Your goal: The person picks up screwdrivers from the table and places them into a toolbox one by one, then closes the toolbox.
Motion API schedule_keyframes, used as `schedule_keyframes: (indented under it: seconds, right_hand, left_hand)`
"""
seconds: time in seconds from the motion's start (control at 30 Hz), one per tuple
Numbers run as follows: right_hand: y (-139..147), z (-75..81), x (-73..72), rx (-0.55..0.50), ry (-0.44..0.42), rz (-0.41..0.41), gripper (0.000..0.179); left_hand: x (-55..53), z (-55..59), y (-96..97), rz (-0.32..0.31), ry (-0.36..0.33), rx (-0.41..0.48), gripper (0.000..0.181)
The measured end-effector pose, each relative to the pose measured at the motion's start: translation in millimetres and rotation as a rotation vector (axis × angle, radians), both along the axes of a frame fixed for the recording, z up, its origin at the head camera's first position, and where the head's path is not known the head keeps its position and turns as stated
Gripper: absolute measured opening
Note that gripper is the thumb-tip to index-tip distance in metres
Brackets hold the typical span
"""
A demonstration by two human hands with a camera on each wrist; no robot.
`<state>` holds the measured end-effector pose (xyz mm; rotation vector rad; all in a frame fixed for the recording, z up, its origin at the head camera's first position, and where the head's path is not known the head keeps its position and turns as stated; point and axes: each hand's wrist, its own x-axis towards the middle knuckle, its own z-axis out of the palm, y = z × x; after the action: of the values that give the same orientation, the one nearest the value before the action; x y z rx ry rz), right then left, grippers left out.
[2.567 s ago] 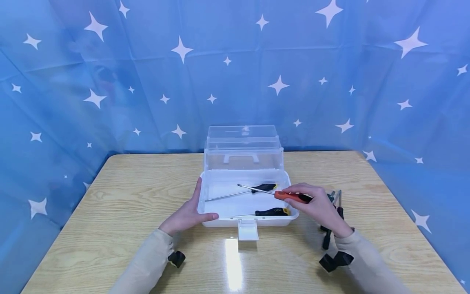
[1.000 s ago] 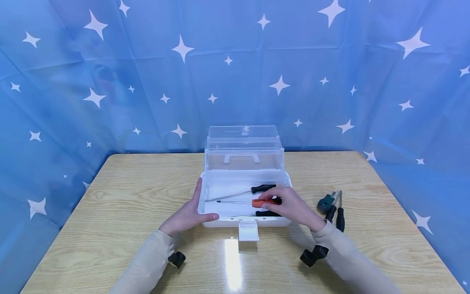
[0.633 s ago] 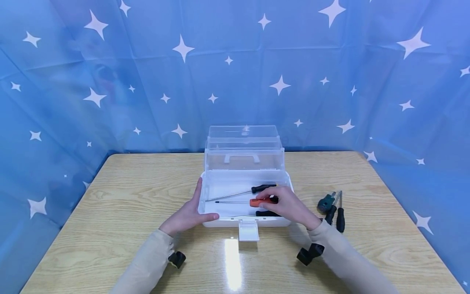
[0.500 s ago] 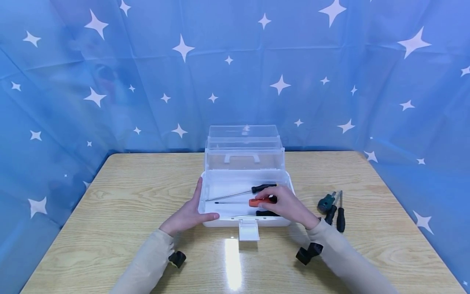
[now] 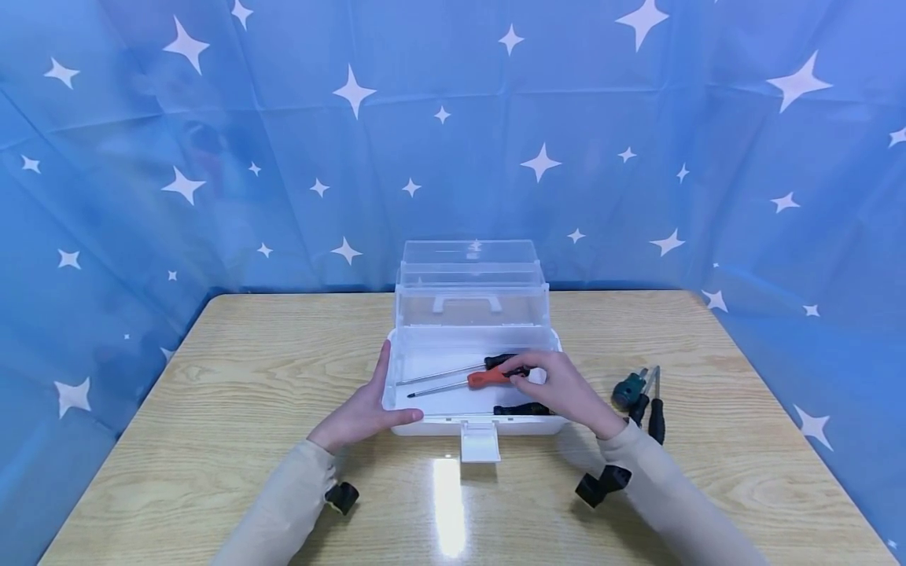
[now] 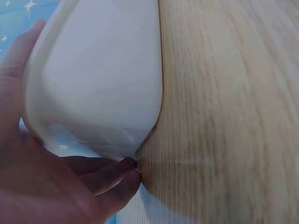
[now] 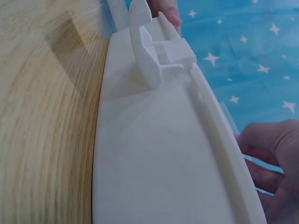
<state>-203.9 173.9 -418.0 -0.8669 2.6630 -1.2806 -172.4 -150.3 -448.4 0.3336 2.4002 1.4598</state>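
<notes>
A white toolbox [image 5: 515,425] stands on the table with its clear lid raised. My left hand [image 5: 361,413] holds its left end, thumb on the front rim; in the left wrist view the fingers [image 6: 114,179] reach round the far corner. Inside the box, my right hand [image 5: 559,389] pinches the black end of an orange-handled screwdriver [image 5: 484,379], whose shaft slants down to the left. A black-handled screwdriver [image 5: 446,373] lies behind it. Another black handle [image 5: 520,409] lies along the front wall. In the right wrist view, the box wall hides the screwdriver.
To the right of the box lie a stubby green screwdriver [image 5: 627,391] and black-handled screwdrivers [image 5: 657,420], partly near the right sleeve. The box's front latch [image 5: 480,444] hangs open towards the front. A blue star-patterned cloth [image 5: 453,157] hangs behind the table.
The right hand brought the orange screwdriver left and down into the box. In the last half second its handle tilted up and back while the fingers shifted towards its end. The left hand stayed put.
</notes>
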Motion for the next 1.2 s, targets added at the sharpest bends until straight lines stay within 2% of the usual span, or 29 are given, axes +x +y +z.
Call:
schedule_keyframes:
  seconds: [0.1, 0.3, 0.53, 0.97, 1.2]
  right_hand:
    - [6.4, 0.5, 2.9, 0.013, -0.006, -0.006, 0.018]
    - [17.7, 2.4, 8.2, 0.026, 0.043, -0.027, 0.016]
    - [30.8, 5.3, 11.5, 0.016, 0.058, -0.042, 0.018]
    - [62.1, 7.9, 18.8, 0.068, 0.157, -0.141, 0.017]
    - [77.2, 8.3, 22.4, 0.082, 0.216, -0.153, 0.018]
  left_hand:
    - [0.0, -0.9, -0.2, 0.000, 0.001, 0.004, 0.123]
    - [0.5, -0.7, 0.0, 0.004, -0.003, 0.008, 0.121]
    - [0.6, 1.2, 0.5, -0.008, 0.003, 0.043, 0.122]
    - [-0.4, 0.4, 0.4, -0.015, 0.015, 0.064, 0.121]
    - [0.0, -0.6, 0.8, -0.015, 0.008, 0.066, 0.121]
